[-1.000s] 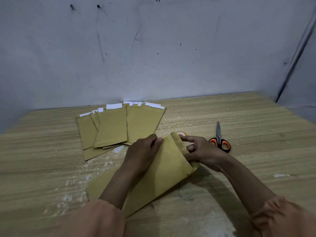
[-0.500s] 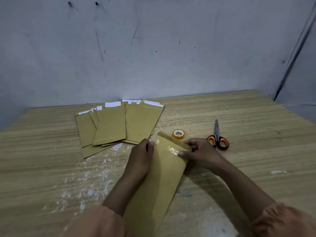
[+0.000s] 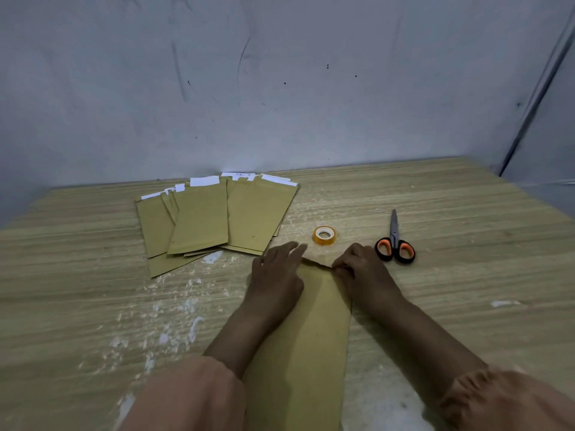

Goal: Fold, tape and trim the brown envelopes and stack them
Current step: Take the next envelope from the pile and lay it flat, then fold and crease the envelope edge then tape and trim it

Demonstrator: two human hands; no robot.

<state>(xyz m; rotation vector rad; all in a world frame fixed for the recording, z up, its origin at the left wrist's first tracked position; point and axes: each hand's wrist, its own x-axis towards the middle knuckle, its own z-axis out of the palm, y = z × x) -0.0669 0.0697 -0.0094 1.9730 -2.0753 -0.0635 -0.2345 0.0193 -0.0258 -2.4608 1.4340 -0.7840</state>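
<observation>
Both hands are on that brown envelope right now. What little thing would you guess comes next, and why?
Probably the right hand reaches for the tape roll. The envelope lies flat on the table, the left hand presses its top end down, and the right hand pinches the top edge; the roll sits just beyond the fingers.

No readable text, brand or number shows anywhere. Faint dark specks on a white strip (image 3: 238,174) at the far edge of the fanned envelopes (image 3: 214,213) may be writing, too small to read.
</observation>
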